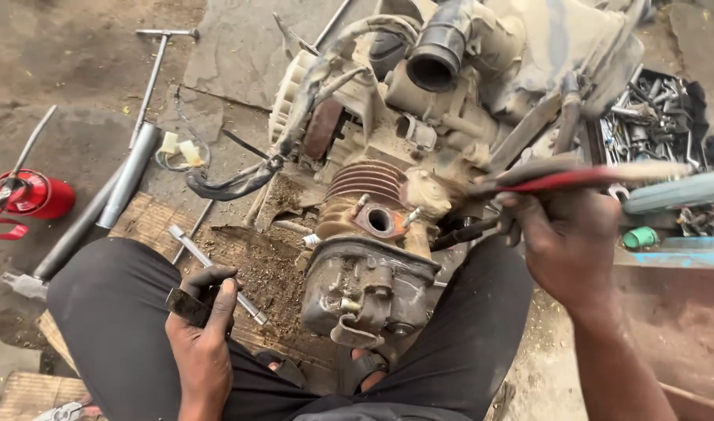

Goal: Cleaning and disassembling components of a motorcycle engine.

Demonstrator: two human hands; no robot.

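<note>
Rust-brown and caked with dirt, a small engine [388,195] fills the middle of the frame, lying on wooden planks [150,218] between the seated person's black-trousered knees. Its finned cylinder [366,181] faces up, with a round port [379,221] just below the fins and a grimy carburettor-like housing [364,292] lower down.

At lower left, the left hand [205,323] rests on the thigh, fingers curled shut around a small dark flat metal piece [189,306]. Just beside it a slim steel socket rod [216,273] lies across the planks.

At centre right, the right hand [563,234] is raised beside the engine, closed around red-handled pliers [583,175] whose handles stretch toward the right edge; the tool is motion-blurred, so its tip cannot be made out.

In the upper left a T-handle wrench [155,66] lies on the stone floor, with a grey pipe [119,191] below it and a red oil can [33,195] at the left edge. A tray of loose tools [653,117] sits at upper right.
</note>
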